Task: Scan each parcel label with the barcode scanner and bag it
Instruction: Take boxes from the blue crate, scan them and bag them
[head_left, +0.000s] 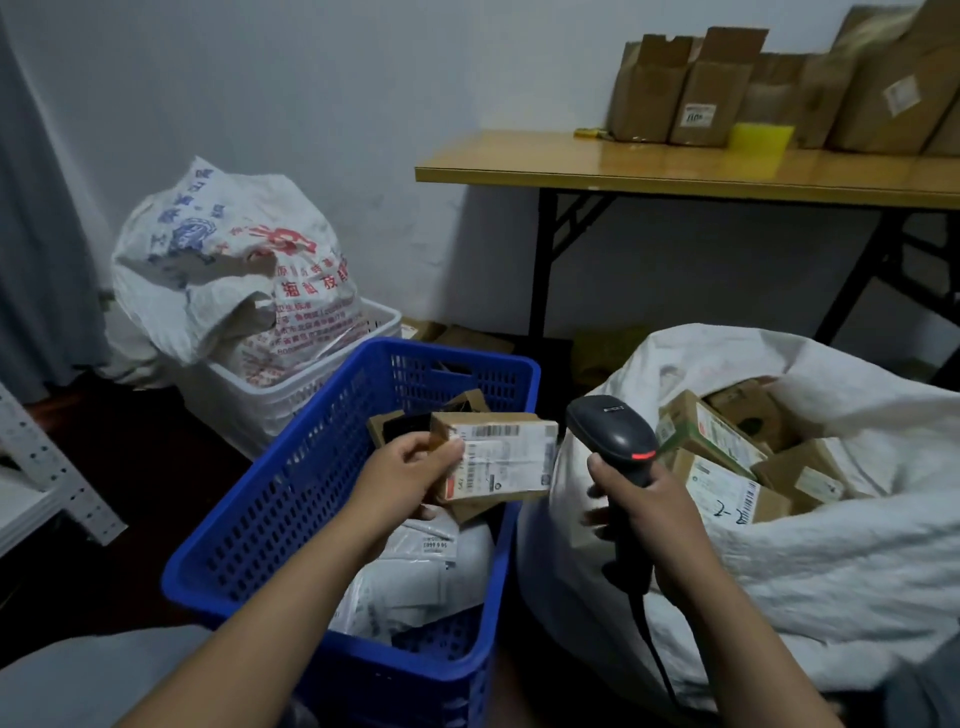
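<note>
My left hand (410, 470) grips a small cardboard parcel (501, 457) by its left end, above the blue plastic crate (291, 483); its white barcode label faces up. My right hand (636, 499) holds the black barcode scanner (615, 441) by the handle just right of the parcel, its head tilted toward the label and a red light glowing on it. The scanner's cable hangs down between my arms. In the crate lie white poly-bag parcels (415, 571) and a few small boxes. On the right, a large white sack (779, 561) stands open with several labelled boxes (727, 457) inside.
A full printed white sack (228, 270) sits in a white crate (291, 395) at the back left. A folding table (675, 169) at the upper right carries cardboard boxes (696, 88). A white metal shelf frame (47, 467) stands at the far left on the dark floor.
</note>
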